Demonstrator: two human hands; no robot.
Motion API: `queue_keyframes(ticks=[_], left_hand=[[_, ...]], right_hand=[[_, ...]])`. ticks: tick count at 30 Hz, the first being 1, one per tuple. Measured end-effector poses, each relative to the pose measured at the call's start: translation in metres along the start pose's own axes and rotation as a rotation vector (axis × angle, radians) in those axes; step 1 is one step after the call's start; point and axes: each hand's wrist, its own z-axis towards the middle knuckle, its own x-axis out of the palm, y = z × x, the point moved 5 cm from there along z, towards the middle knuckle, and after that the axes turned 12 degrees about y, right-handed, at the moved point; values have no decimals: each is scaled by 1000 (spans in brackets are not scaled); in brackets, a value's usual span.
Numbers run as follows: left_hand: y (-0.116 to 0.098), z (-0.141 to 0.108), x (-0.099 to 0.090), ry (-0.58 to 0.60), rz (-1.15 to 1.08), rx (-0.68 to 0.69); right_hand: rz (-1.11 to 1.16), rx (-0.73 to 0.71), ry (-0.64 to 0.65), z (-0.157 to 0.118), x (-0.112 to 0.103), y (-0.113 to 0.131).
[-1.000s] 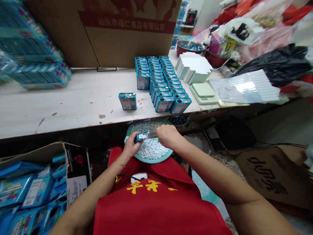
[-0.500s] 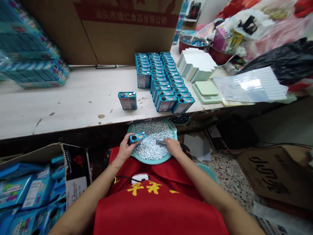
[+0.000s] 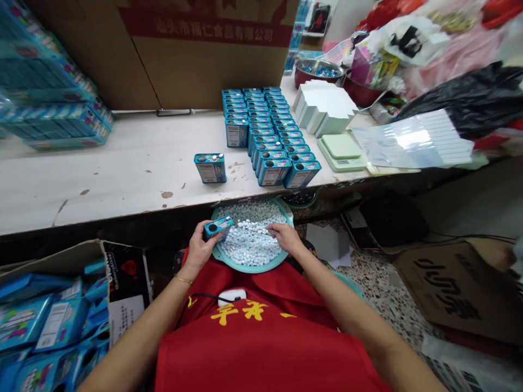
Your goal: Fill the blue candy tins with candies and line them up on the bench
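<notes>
My left hand (image 3: 199,247) is closed around a small blue candy tin (image 3: 219,227), tilted over the left side of a turquoise basin (image 3: 292,218). White and pale blue candies (image 3: 251,250) fill the basin, which rests at my lap. My right hand (image 3: 285,237) pinches the handle of a small metal scoop (image 3: 270,231) over the basin. White candies lie heaped along the scoop and hide most of it. Scoop and tin are apart. On the table in front, a single blue tin (image 3: 211,168) stands upright, left of several rows of matching tins (image 3: 273,171).
A green scale (image 3: 342,152) and a stack of white cards (image 3: 324,109) lie right of the rows on the white table (image 3: 122,163). A large carton (image 3: 204,65) stands behind. Wrapped packs of tins (image 3: 65,125) sit left. An open box (image 3: 104,253) of blue tins is lower left.
The scoop has come up from among the candies with a heap on it. My left hand and the tin have shifted slightly left, partly with the camera's small turn.
</notes>
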Motion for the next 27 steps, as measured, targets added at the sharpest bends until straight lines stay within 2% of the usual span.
queue_keyframes(ticks=[3, 6, 12, 16, 20, 27], left_hand=[[-7, 2, 9, 30, 27, 19], [-13, 4, 21, 76, 76, 40], [-17, 4, 32, 114, 144, 73], [-15, 3, 33, 121, 184, 98], [-14, 2, 32, 114, 190, 123], [-16, 2, 32, 96, 165, 142]], right_hand=[[-19, -75, -16, -13, -29, 24], [-128, -129, 36, -21, -45, 57], [-569, -19, 196, -27, -54, 113], [-683, -27, 223, -30, -56, 138], [-710, -50, 212, -33, -58, 149], [-702, -36, 220, -40, -61, 142]])
